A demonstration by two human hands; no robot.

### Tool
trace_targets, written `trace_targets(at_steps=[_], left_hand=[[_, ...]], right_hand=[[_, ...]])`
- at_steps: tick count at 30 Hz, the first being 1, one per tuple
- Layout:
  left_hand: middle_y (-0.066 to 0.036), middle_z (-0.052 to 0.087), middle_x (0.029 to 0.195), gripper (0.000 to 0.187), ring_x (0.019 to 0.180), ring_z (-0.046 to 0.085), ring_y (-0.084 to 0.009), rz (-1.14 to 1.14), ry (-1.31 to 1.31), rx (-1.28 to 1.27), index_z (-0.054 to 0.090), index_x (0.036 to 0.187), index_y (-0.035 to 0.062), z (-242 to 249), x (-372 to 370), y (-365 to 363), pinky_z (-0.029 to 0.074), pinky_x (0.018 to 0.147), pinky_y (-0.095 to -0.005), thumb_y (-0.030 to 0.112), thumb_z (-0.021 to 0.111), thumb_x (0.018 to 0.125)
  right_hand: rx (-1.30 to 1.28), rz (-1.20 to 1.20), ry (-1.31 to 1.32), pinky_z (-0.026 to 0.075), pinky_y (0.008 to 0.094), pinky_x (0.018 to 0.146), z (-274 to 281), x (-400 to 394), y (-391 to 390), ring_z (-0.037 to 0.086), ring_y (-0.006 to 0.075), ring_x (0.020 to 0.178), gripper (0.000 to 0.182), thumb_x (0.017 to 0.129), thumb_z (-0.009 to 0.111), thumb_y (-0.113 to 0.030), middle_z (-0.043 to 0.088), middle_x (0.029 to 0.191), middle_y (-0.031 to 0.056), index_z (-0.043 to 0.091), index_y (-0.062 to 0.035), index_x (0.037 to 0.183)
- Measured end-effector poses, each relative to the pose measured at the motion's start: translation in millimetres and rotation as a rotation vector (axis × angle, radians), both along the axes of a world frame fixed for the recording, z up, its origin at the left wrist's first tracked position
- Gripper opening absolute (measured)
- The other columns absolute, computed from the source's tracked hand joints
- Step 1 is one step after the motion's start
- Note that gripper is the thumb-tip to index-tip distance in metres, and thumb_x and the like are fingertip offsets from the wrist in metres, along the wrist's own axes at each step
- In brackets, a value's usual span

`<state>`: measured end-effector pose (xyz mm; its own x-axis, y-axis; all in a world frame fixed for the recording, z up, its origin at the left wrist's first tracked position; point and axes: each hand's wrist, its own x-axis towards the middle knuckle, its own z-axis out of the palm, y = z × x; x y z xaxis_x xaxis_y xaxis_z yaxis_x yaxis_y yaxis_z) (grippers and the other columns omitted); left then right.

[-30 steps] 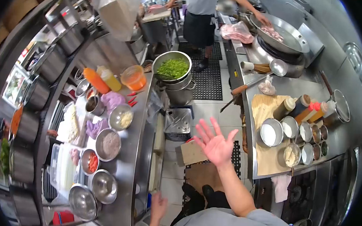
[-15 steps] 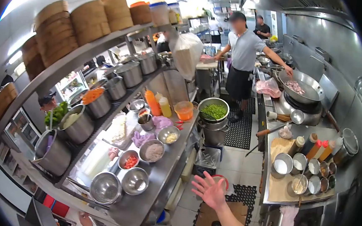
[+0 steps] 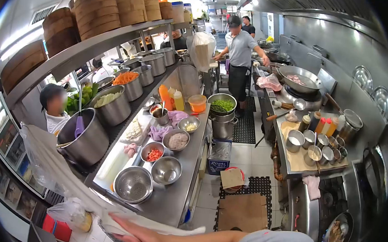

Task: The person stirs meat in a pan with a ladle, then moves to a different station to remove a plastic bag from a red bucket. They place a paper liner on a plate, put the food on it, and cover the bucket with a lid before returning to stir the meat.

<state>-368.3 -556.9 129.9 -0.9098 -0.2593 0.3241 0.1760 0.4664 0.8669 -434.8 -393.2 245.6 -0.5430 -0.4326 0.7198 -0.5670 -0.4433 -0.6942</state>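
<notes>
My right hand (image 3: 143, 239) reaches across to the lower left, palm turned sideways. Its fingers are stretched out and slightly blurred, so it is open. They lie right against a long white cloth (image 3: 92, 195), which sweeps down from the left and along the front of the steel counter (image 3: 170, 205). Out of view is my left hand. Just beyond the cloth, on the counter, stand a steel colander (image 3: 132, 185) and an empty steel bowl (image 3: 166, 170). Behind them are a bowl of chopped red pieces (image 3: 150, 152) and a bowl of minced meat (image 3: 176, 140).
Tall steel pots (image 3: 85, 136) line a raised shelf, under stacked bamboo steamers (image 3: 96, 13). Cardboard (image 3: 244, 212) lies on the floor. To the right, a side table holds seasoning cups (image 3: 295, 141); a pan (image 3: 336, 234) sits below. A co-worker (image 3: 240, 50) stands farther back near a wok (image 3: 300, 79).
My right hand has swung from the middle down to the lower left. A white cloth now shows there. The view has shifted, and the co-worker's hand has left the wok.
</notes>
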Motion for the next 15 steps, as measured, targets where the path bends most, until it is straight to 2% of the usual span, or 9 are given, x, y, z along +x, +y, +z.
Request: trace_targets(at_steps=[1, 3, 4, 5, 7, 11, 13, 14, 15], left_hand=[[-0.019, 0.057, 0.113, 0.029, 0.102, 0.054, -0.0281, 0.024, 0.032, 0.014, 0.053, 0.115, -0.0043, 5, -2, 0, 0.041, 0.089, -0.035, 0.009, 0.051, 0.089], [-0.018, 0.056, 0.113, 0.029, 0.103, 0.054, -0.0275, 0.066, 0.077, 0.058, 0.053, 0.115, -0.0039, 11, -3, 10, 0.041, 0.089, -0.0348, 0.009, 0.05, 0.089], [-0.018, 0.056, 0.113, 0.029, 0.103, 0.053, -0.0272, 0.087, 0.094, 0.077, 0.052, 0.116, -0.0038, 14, -4, 16, 0.04, 0.089, -0.0347, 0.008, 0.05, 0.089], [-0.018, 0.056, 0.114, 0.029, 0.103, 0.053, -0.0268, 0.108, 0.108, 0.091, 0.052, 0.116, -0.0036, 18, -3, 22, 0.04, 0.089, -0.0347, 0.008, 0.049, 0.089], [-0.017, 0.056, 0.114, 0.03, 0.104, 0.053, -0.0262, 0.129, 0.148, 0.109, 0.052, 0.116, -0.0032, 31, -13, 35, 0.04, 0.09, -0.0345, 0.008, 0.049, 0.089], [-0.016, 0.055, 0.115, 0.03, 0.105, 0.053, -0.0249, 0.165, 0.224, 0.158, 0.052, 0.117, -0.0025, 58, -37, 80, 0.039, 0.09, -0.0342, 0.007, 0.048, 0.089], [-0.016, 0.055, 0.116, 0.031, 0.105, 0.053, -0.0243, 0.185, 0.258, 0.177, 0.052, 0.117, -0.0022, 73, -45, 105, 0.039, 0.09, -0.0341, 0.006, 0.047, 0.088], [-0.016, 0.055, 0.116, 0.031, 0.105, 0.053, -0.024, 0.191, 0.274, 0.19, 0.052, 0.118, -0.002, 81, -50, 121, 0.039, 0.09, -0.034, 0.006, 0.047, 0.088], [-0.015, 0.055, 0.116, 0.031, 0.106, 0.052, -0.0237, 0.181, 0.285, 0.2, 0.051, 0.118, -0.0018, 93, -50, 140, 0.039, 0.091, -0.034, 0.006, 0.046, 0.088]], right_hand=[[-0.001, -0.01, 0.003, 0.014, 0.0343, 0.109, 10, 7, -6, 0.013, 0.0297, 0.137, 0.085, 0.088, 0.044, -0.054, 0.009, 0.149, 0.0184, 0.007, 0.0004, 0.143], [-0.104, -0.116, 0.186, 0.04, 0.0341, 0.093, 19, 20, -2, 0.048, 0.0316, 0.117, 0.076, 0.086, 0.051, -0.048, 0.038, 0.133, 0.026, 0.031, 0.0082, 0.133], [0.096, -0.052, 0.189, 0.022, 0.0311, 0.107, 1, 16, -2, 0.024, 0.0319, 0.134, 0.099, 0.08, 0.053, -0.059, 0.017, 0.146, 0.0219, 0.008, 0.006, 0.14], [0.097, -0.065, 0.175, 0.022, 0.0311, 0.107, -7, 20, -2, 0.024, 0.0319, 0.134, 0.099, 0.08, 0.053, -0.059, 0.017, 0.146, 0.0219, 0.008, 0.006, 0.14], [0.116, -0.14, 0.147, 0.014, 0.0346, 0.109, -17, 24, 3, 0.014, 0.0308, 0.137, 0.095, 0.085, 0.042, -0.06, 0.011, 0.149, 0.0186, 0.001, 0.0033, 0.142], [0.117, -0.127, -0.087, 0.016, 0.0349, 0.109, -44, 30, 30, 0.017, 0.0287, 0.136, 0.098, 0.082, 0.045, -0.064, 0.012, 0.148, 0.0181, 0.002, 0.0019, 0.142], [0.113, -0.036, -0.363, 0.017, 0.0353, 0.109, -78, 37, 38, 0.017, 0.0262, 0.136, 0.098, 0.083, 0.045, -0.063, 0.011, 0.149, 0.0169, 0.001, 0.0009, 0.142], [0.095, -0.143, -0.326, 0.025, 0.0341, 0.106, -89, 44, 45, 0.028, 0.0249, 0.132, 0.089, 0.087, 0.047, -0.055, 0.018, 0.147, 0.0165, 0.001, -0.004, 0.144], [0.077, -0.184, -0.342, 0.025, 0.0341, 0.106, -97, 57, 53, 0.028, 0.0249, 0.132, 0.089, 0.087, 0.047, -0.055, 0.018, 0.147, 0.0165, 0.001, -0.004, 0.144]])
